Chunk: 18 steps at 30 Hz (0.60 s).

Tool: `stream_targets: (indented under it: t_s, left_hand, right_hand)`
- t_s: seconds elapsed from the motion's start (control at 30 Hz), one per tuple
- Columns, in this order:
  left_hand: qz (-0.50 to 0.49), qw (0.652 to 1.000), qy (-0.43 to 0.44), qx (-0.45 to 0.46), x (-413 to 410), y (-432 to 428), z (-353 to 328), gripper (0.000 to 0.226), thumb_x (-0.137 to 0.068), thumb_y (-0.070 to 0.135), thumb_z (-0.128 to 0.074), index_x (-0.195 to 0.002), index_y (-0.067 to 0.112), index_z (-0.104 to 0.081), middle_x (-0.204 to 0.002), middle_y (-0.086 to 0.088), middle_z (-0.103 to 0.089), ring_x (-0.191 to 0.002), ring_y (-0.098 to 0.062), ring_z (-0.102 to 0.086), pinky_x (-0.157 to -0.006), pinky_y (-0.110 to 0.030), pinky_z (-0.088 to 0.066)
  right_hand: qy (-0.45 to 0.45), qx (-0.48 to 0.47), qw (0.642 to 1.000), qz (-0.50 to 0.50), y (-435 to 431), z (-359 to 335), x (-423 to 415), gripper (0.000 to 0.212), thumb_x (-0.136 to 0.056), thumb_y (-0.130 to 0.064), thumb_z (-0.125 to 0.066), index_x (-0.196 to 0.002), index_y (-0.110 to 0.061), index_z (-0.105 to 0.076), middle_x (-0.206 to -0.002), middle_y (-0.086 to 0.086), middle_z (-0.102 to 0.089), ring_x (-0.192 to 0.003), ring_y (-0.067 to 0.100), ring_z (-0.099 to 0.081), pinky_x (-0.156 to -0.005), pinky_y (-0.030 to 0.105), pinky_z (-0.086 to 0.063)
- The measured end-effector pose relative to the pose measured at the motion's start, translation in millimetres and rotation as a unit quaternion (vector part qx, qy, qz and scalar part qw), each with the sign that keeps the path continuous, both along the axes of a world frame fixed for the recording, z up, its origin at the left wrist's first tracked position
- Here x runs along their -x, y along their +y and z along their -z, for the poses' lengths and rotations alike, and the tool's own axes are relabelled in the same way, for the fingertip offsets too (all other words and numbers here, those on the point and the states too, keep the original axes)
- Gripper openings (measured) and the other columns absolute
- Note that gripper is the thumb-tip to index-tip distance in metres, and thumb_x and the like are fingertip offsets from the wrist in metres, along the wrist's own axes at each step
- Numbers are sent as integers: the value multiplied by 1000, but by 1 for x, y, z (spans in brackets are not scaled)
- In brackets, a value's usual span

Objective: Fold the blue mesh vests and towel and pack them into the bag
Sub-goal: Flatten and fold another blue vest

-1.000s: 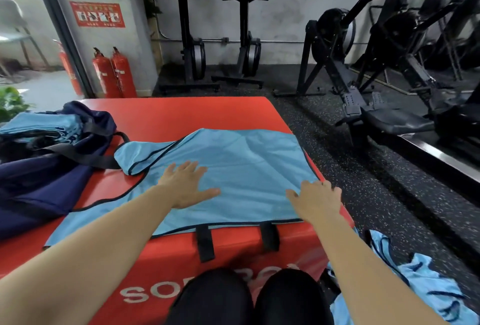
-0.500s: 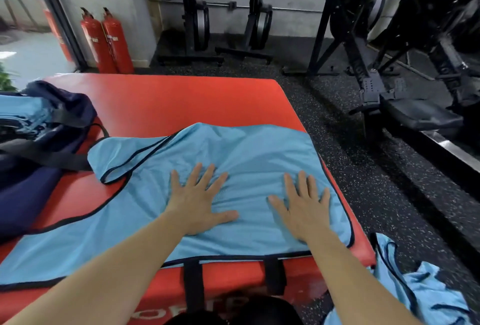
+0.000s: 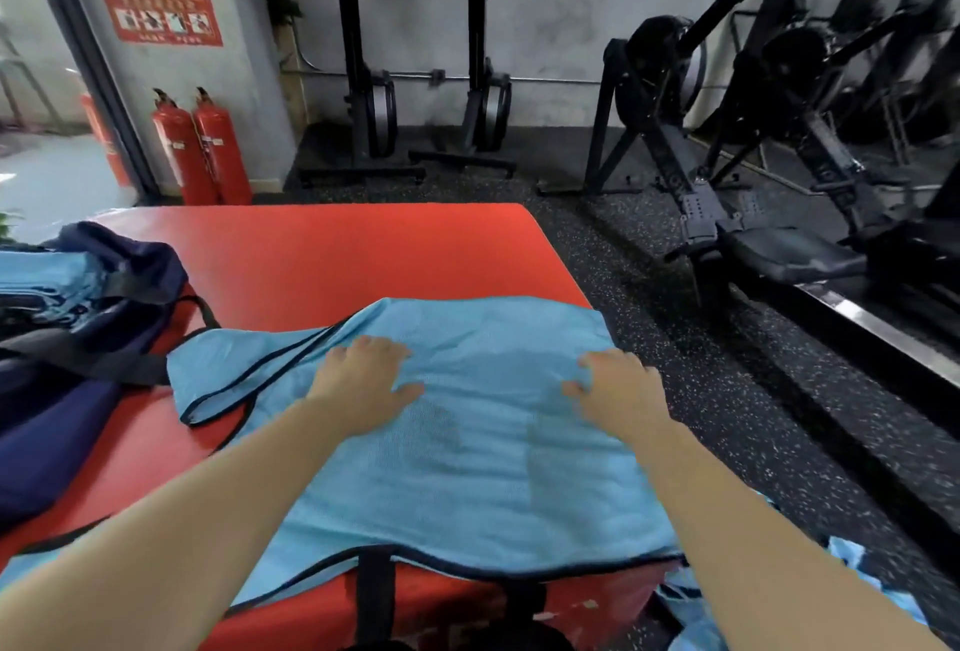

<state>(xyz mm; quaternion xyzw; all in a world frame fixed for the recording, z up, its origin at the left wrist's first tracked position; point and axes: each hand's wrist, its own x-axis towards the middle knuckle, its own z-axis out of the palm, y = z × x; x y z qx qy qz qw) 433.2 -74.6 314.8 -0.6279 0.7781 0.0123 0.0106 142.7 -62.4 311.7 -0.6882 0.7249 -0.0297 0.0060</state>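
Note:
A light blue mesh vest [image 3: 467,468] with dark trim lies spread on the near right part of the red padded box [image 3: 322,255]. My left hand [image 3: 363,380] and my right hand [image 3: 615,388] sit on its far half, fingers curled into the cloth, which bunches between them. The navy bag [image 3: 78,390] lies open at the left on the box, with folded blue fabric [image 3: 47,281] inside it. More blue mesh cloth [image 3: 852,572] lies on the floor at the lower right.
Black straps hang over the box's front face [image 3: 371,593]. Two red fire extinguishers [image 3: 202,151] stand by the wall behind. Rowing machines [image 3: 727,172] fill the speckled floor to the right and at the back.
Both hands have slid further away over the vest and their flat fingers have curled into the cloth. The vest's far edge has bunched up.

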Motion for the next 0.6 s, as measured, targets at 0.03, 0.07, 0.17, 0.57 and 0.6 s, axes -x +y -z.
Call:
stream_targets:
  t_s: [0.03, 0.07, 0.17, 0.57, 0.6]
  left_hand:
    - [3, 1000, 2, 5, -4, -13, -6, 57, -95, 55, -46, -144, 27, -40, -147, 5, -44, -137, -19, -37, -110, -38, -30]
    - [0, 1000, 3, 5, -8, -26, -10, 54, -96, 48, -49, -145, 26, -40, -148, 4, -43, -138, -20, -35, -112, -37, -27]
    - [-29, 1000, -8, 10, -17, -68, -14, 58, -94, 38, -56, -147, 23, -38, -148, 1, -43, -139, -23, -34, -114, -38, -26]
    - [-151, 976, 100, -123, -41, -158, 4, 10, -73, 22, -65, -81, 20, -58, -81, 2, -62, -85, -21, -61, -76, -34, -48]
    - [-153, 974, 130, -102, -41, -153, 5, 8, -74, 20, -64, -77, 21, -56, -79, 2, -62, -81, -20, -60, -70, -31, -46]
  right_hand:
    - [-2, 16, 1000, 5, -16, -8, 1, 40, -94, -46, -50, -125, -22, -58, -128, 4, -56, -121, 26, -50, -98, 39, -38]
    - [-9, 24, 1000, 7, -32, -15, 1, 40, -94, -41, -51, -129, -22, -56, -129, 5, -56, -121, 26, -50, -98, 39, -38]
    - [-22, 28, 999, -11, -82, -22, -8, 41, -92, -33, -57, -130, -19, -53, -128, 7, -56, -120, 28, -49, -98, 39, -38]
    - [7, -74, 995, -72, -169, 2, -22, 18, -80, -12, -56, -75, -21, -42, -77, -4, -44, -87, 25, -48, -84, 36, -37]
    - [19, -38, 995, -90, -163, 0, -21, 17, -79, -11, -58, -77, -20, -44, -79, -2, -48, -86, 27, -51, -75, 33, -36]
